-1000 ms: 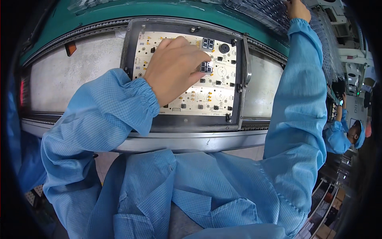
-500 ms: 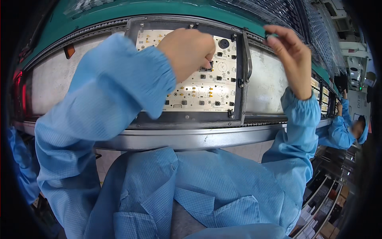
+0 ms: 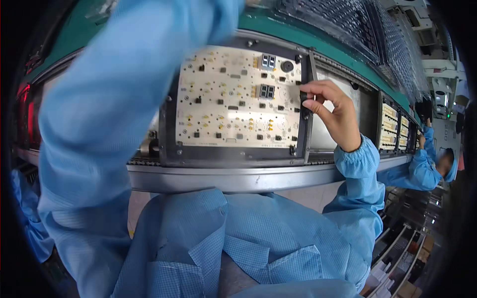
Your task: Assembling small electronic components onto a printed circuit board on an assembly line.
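Observation:
A pale circuit board (image 3: 218, 111) lies in a dark carrier frame (image 3: 233, 158) in front of me. Two dark digit displays, an upper one (image 3: 268, 61) and a lower one (image 3: 267, 91), sit in its right part. A round black buzzer (image 3: 287, 66) is near its upper right corner. My right hand (image 3: 334, 111) hovers at the carrier's right edge, thumb and fingers pinching a small black part (image 3: 304, 96) whose exact kind I cannot make out. My left arm, in a blue sleeve (image 3: 124, 74), reaches across the board's left side; its hand is beyond the upper edge.
A metal rail (image 3: 258, 180) runs along the near side of the conveyor line. Clear plastic trays (image 3: 333, 25) are stacked on the green surface (image 3: 258, 21) at the back. More boards in carriers (image 3: 389, 126) stand farther right, where a person in blue (image 3: 422, 169) works.
My left hand has left the board and moved out past the upper edge, uncovering the displays. My right hand has come left and nearer, to the carrier's edge. The carrier appears slightly lower in view.

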`<state>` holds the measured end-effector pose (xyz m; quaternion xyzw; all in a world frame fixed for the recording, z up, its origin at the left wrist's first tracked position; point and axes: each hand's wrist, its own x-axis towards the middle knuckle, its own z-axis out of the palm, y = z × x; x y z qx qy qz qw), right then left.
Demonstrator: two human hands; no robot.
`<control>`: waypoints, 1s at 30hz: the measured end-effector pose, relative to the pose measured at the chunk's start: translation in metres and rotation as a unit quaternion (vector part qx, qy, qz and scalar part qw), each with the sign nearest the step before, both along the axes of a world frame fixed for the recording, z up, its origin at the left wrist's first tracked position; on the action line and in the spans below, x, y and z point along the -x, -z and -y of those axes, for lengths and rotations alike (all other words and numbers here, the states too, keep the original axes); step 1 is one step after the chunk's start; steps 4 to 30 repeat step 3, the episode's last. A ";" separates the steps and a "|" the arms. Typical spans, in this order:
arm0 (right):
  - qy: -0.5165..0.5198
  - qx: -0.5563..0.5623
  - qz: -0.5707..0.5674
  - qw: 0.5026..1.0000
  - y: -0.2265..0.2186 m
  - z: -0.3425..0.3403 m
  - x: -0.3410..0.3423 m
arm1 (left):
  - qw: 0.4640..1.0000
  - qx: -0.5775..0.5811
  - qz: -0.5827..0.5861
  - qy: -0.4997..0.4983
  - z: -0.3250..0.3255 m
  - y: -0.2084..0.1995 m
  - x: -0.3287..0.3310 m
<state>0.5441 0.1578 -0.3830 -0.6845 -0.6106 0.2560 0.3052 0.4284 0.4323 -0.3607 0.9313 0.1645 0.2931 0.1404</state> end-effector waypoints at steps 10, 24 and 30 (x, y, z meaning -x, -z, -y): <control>0.001 0.001 0.063 0.998 0.004 -0.003 0.003 | 0.988 -0.121 -0.026 -0.093 -0.088 0.026 -0.032; 0.001 0.001 0.063 0.998 0.004 -0.003 0.003 | 0.988 -0.121 -0.026 -0.093 -0.088 0.026 -0.032; 0.001 0.001 0.063 0.998 0.004 -0.003 0.003 | 0.988 -0.121 -0.026 -0.093 -0.088 0.026 -0.032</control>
